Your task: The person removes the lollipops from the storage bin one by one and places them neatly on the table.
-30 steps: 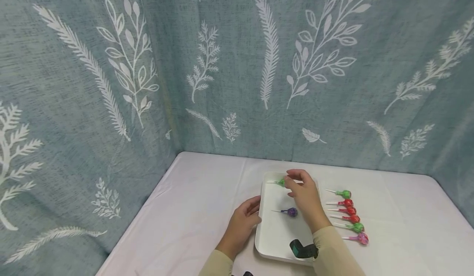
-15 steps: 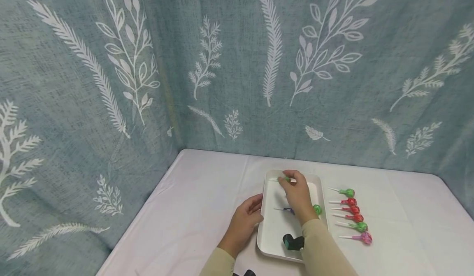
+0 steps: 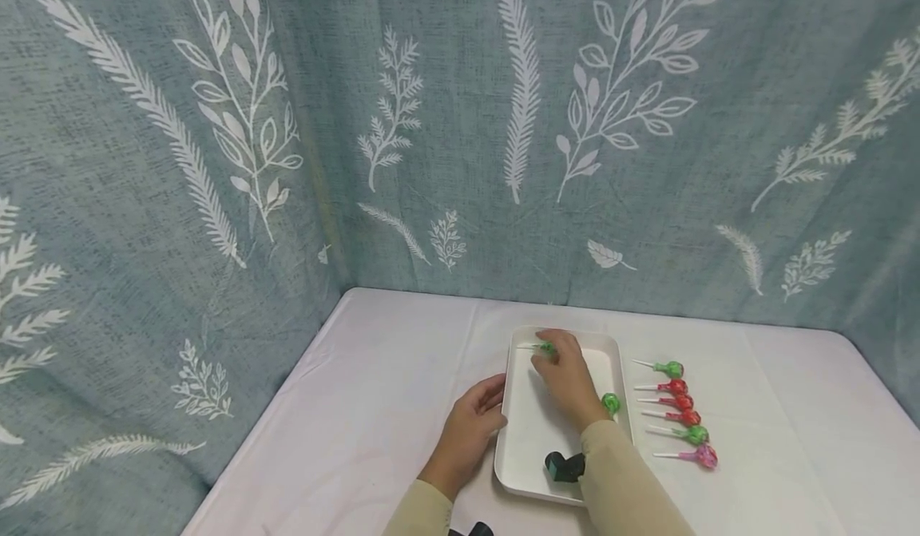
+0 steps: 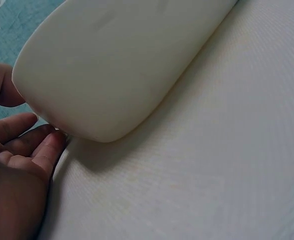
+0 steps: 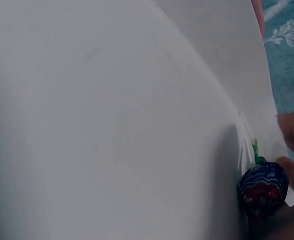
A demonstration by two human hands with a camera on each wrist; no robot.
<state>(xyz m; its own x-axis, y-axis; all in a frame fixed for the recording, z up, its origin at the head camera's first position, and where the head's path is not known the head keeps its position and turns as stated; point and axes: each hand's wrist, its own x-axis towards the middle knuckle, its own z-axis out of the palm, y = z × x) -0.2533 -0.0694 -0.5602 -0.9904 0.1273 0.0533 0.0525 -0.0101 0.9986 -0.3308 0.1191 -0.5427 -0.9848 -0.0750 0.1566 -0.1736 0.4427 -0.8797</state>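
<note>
A white tray (image 3: pixel 528 456) lies on the table, and my left hand (image 3: pixel 470 428) holds its left side, fingertips at the rim in the left wrist view. My right hand (image 3: pixel 564 368) is low over the tray's far end and pinches a dark blue-purple wrapped lollipop (image 5: pixel 263 190), mostly hidden from the head view. Right by those fingers, a green lollipop (image 3: pixel 548 347) lies in the tray with its stick pointing left. Another green lollipop head (image 3: pixel 611 403) shows past my right wrist, the rest of it hidden by the arm.
To the tray's right, several lollipops lie in a column, sticks pointing left: a green one (image 3: pixel 673 369) at the far end, red ones (image 3: pixel 681 402), another green one (image 3: pixel 697 434) and a pink one (image 3: pixel 707 456) nearest. A patterned curtain (image 3: pixel 460 121) stands behind the table.
The purple lollipop has left its spot mid-tray and is now in my right hand at the far end. My right hand has shifted left, uncovering a green lollipop head. My left hand stays on the tray.
</note>
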